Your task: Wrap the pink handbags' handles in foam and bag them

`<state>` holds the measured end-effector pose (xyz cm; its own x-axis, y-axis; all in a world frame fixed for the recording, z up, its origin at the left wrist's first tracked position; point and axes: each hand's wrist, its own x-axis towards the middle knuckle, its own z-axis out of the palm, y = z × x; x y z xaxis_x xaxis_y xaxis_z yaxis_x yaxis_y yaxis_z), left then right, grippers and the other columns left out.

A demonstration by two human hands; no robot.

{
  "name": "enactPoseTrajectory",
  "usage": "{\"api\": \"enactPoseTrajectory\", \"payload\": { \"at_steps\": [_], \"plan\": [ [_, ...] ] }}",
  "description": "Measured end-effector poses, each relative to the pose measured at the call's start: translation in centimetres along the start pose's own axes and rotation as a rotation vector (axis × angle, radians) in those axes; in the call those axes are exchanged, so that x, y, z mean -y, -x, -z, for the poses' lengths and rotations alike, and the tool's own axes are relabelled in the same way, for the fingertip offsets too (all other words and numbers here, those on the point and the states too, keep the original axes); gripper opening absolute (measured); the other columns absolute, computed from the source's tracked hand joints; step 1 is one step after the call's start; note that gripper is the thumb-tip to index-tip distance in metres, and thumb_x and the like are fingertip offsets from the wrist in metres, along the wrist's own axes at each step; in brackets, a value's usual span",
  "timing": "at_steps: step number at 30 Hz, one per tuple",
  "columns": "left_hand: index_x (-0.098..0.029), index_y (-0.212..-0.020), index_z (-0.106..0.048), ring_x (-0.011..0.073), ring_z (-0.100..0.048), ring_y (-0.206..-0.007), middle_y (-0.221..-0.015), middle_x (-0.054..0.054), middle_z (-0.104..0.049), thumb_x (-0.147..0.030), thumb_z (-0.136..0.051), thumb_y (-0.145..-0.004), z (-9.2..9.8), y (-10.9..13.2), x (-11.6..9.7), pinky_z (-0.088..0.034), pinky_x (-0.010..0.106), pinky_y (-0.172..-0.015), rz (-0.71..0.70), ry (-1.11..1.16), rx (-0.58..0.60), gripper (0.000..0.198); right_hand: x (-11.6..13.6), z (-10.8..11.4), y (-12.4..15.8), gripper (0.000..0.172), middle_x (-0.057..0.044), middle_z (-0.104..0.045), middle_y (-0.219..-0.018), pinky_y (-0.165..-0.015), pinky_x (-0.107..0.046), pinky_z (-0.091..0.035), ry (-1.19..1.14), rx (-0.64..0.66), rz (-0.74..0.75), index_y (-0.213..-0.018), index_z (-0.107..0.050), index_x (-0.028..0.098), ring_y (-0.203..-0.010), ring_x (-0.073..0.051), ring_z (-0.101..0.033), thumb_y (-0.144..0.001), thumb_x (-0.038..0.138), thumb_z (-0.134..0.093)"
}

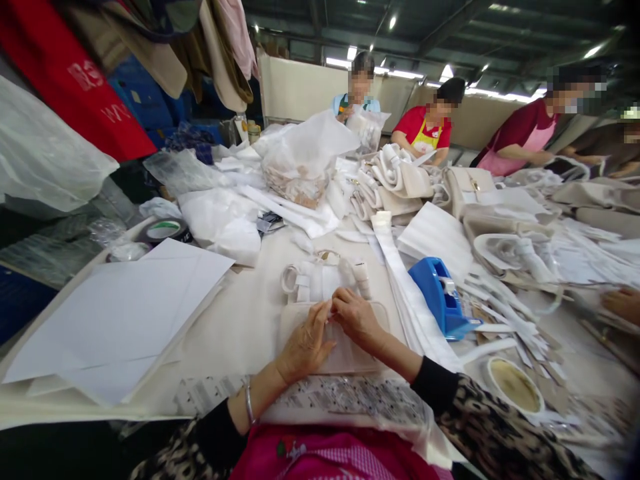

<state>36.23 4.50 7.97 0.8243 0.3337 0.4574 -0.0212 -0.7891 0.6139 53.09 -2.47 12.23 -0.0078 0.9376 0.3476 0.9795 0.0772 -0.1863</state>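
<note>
- Where the left hand (309,339) and right hand (356,319) meet, the pale bag (347,360) lies beneath them on the surface (233,333).
- The left fingers are extended, the right ones bunched; whether either grips anything, I cannot tell.
- White wrapping (324,281) sits just beyond.
- A blue tape dispenser (434,297) stands to the right.

surface (215,333), left: white sheets (125,307), black tape roll (164,230) behind | right: blue dispenser (434,297) | far side: co-worker in yellow apron (426,137) | hanging left: red cloth (75,80)
</note>
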Motion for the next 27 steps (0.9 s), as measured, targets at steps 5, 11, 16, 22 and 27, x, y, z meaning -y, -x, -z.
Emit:
{"api": "enactPoseTrajectory", "payload": {
  "at_steps": [5, 11, 16, 22, 27],
  "plan": [
    [-0.023, -0.152, -0.008, 0.0287, -0.044, -0.13, -0.141, 0.016, -0.038, -0.011, -0.063, -0.081, -0.2, -0.2, 0.0, -0.047, 0.048, -0.105, 0.014, -0.069, 0.03, 0.092, -0.8, -0.1, 0.4, 0.01, -0.007, -0.059, -0.088, -0.07, -0.031, -0.04, 0.051, -0.006, 0.118, -0.085, -0.063, 0.013, -0.083, -0.021, -0.047, -0.092, 0.017, -0.057],
    [-0.024, -0.152, -0.01, 0.0298, -0.038, -0.136, -0.145, 0.018, -0.035, -0.008, -0.064, -0.08, -0.5, -0.5, 0.1, -0.045, 0.05, -0.108, -0.042, -0.141, 0.038, 0.092, -1.6, -0.5, 0.4, 0.013, -0.008, -0.058, -0.086, -0.069, -0.033, -0.039, 0.043, 0.021, 0.2, -0.081, -0.062, 0.014, -0.08, -0.021, -0.044, -0.092, 0.014, -0.056],
    [-0.022, -0.149, -0.021, 0.0305, -0.039, -0.134, -0.143, 0.019, -0.038, -0.009, -0.066, -0.08, -0.6, -0.3, 0.2, -0.045, 0.054, -0.107, -0.1, -0.226, -0.021, 0.084, -1.7, -0.3, -0.2, 0.011, -0.008, -0.057, -0.09, -0.073, -0.032, -0.041, -0.007, 0.07, 0.119, -0.086, -0.062, 0.014, -0.084, -0.021, -0.044, -0.093, 0.017, -0.054],
    [-0.014, -0.127, -0.052, 0.0291, -0.052, -0.123, -0.123, 0.015, -0.058, -0.016, -0.066, -0.084, -0.4, -0.1, -0.2, -0.05, 0.05, -0.102, -0.197, -0.401, 0.008, 0.045, -1.7, 0.3, -1.5, 0.007, -0.007, -0.058, -0.093, -0.069, -0.028, -0.04, -0.125, 0.141, -0.073, -0.081, -0.061, 0.015, -0.087, -0.019, -0.049, -0.087, 0.011, -0.06],
    [-0.012, -0.124, -0.056, 0.0238, -0.055, -0.124, -0.122, 0.012, -0.066, -0.016, -0.057, -0.091, -0.3, -0.2, -0.4, -0.044, 0.048, -0.107, -0.356, -0.539, 0.035, 0.033, -0.9, 1.0, -1.1, 0.018, -0.007, -0.059, -0.093, -0.068, -0.027, -0.043, -0.178, 0.055, -0.145, -0.091, -0.06, 0.014, -0.082, -0.018, -0.054, -0.085, 0.001, -0.049]
  ]
}}
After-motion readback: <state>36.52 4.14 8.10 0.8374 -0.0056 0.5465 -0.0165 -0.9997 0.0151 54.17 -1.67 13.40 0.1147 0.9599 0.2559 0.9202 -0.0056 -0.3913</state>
